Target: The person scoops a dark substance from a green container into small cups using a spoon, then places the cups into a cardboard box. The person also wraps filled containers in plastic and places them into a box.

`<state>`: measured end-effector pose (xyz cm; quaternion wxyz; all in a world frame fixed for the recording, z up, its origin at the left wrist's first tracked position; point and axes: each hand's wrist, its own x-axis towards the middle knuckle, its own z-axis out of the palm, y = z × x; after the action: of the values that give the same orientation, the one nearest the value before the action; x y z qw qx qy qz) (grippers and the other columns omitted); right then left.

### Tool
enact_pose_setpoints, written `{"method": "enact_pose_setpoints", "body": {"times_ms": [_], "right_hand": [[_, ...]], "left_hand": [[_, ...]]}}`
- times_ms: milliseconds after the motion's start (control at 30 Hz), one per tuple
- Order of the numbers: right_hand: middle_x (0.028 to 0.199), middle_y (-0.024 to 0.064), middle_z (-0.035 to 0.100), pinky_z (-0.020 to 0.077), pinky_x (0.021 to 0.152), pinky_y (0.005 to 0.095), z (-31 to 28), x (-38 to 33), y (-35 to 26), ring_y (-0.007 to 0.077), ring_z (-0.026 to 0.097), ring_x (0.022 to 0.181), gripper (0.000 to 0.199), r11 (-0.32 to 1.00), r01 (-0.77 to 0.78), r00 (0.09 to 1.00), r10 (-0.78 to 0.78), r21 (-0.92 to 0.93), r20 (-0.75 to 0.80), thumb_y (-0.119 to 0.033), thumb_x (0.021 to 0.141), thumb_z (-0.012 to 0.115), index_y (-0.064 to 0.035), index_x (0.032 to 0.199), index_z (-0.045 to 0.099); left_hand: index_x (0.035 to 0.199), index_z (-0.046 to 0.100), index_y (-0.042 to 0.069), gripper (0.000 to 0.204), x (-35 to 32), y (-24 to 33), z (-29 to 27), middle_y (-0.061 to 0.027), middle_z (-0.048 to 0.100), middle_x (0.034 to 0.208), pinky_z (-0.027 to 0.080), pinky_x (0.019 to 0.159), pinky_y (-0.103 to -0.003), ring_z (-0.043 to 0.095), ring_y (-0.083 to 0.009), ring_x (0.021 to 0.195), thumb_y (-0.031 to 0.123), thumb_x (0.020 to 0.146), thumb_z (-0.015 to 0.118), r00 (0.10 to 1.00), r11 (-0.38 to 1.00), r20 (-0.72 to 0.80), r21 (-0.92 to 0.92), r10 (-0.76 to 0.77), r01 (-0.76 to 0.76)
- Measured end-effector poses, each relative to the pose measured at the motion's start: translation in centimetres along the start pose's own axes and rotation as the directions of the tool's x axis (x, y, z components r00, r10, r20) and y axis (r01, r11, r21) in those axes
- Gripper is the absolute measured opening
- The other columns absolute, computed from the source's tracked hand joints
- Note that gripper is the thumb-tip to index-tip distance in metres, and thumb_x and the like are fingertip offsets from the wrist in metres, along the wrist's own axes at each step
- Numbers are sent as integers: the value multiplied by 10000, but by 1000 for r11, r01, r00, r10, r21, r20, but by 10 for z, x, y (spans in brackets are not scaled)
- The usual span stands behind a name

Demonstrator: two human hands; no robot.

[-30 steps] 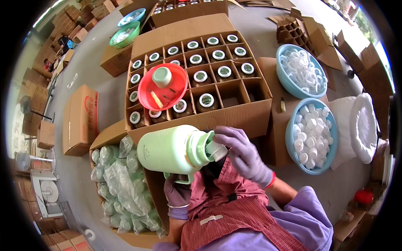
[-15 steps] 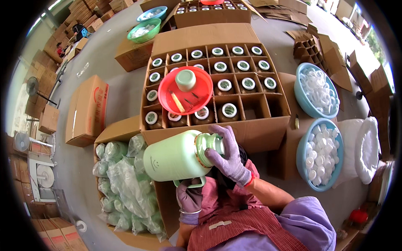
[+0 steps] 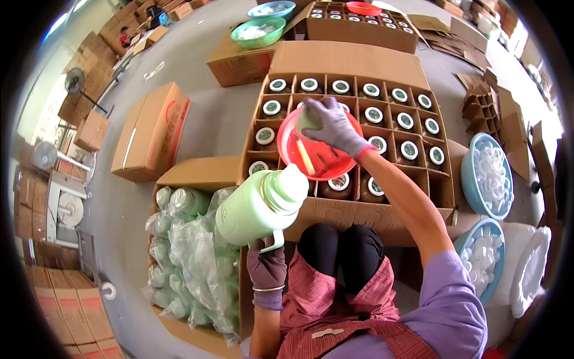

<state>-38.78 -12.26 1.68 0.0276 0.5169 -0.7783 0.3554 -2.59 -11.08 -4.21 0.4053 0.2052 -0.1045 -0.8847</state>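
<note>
My left hand (image 3: 267, 266) grips the handle of a large pale green insulated bottle (image 3: 244, 210), holding it tilted with its neck to the upper right. My right hand (image 3: 336, 124), in a grey work glove, reaches over a red plastic bowl (image 3: 286, 143) with its fingers around a pale green cup (image 3: 307, 124), partly hidden by the hand. Also in the bowl are a tool with a yellowish handle (image 3: 304, 157) and a few thin dark pieces. Beneath it stands a divided carton (image 3: 341, 213) of bottles with white-rimmed tops (image 3: 373, 115).
On the left, an open carton holds green bottles in clear plastic bags (image 3: 194, 263). At right are blue basins of white rings (image 3: 491, 173) and white caps (image 3: 481, 257), beside a white sack (image 3: 531, 269). A closed carton (image 3: 150, 131) stands on the floor at left.
My right hand has left the bottle's neck and moved up and away to the cup in the red bowl. The bottle now tilts more upright in my left hand. The whole view has shifted.
</note>
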Motion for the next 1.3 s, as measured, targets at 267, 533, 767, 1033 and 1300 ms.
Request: {"method": "enact_pose_setpoints", "body": {"times_ms": [267,533,767,1033,1300], "right_hand": [[1295,242,426,444,1000,472,-65,-127,-90,395,489,1193,845,805,454,888,-440,381,-129,-393,725,808,-56,1398,423],[1246,86,611,483,985,357,-60,-181,-70,181,595,1127,503,174,-391,918,2,904,397,-389,956,558,-54,1330,523],[1295,109,587,441,1022,356,-100,-173,-49,223,579,1151,619,262,-568,769,-171,780,617,-430,872,644,-6,1312,549],[1207,151,590,421,1027,397,-76,-198,-98,290,553,1158,440,733,-227,629,-393,642,671,-267,838,717,-23,1193,624],[1202,118,595,444,1010,356,-75,-187,-82,224,570,1150,443,370,-680,702,83,632,707,-153,830,647,53,1217,591]], "left_hand": [[1237,553,-21,406,-11,-8,16,-172,635,1225,562,927,-422,641,-297,1108,245,931,571,967,988,241,149,-76,41],[1306,559,33,358,-31,25,70,-114,567,1306,407,1045,-411,482,-266,1262,175,977,543,719,-95,692,712,-72,-695],[1373,518,222,428,-67,5,20,-231,406,1428,332,1115,-487,421,-418,1317,204,946,540,801,47,536,838,-266,-544],[1204,642,92,340,-50,86,-17,-129,666,1034,509,950,-455,643,-338,1005,95,867,591,553,-349,705,432,-444,-832],[1178,679,372,332,224,251,-146,-120,243,1583,118,1121,-675,172,-408,1450,484,925,495,894,-825,-53,362,446,433]]}}
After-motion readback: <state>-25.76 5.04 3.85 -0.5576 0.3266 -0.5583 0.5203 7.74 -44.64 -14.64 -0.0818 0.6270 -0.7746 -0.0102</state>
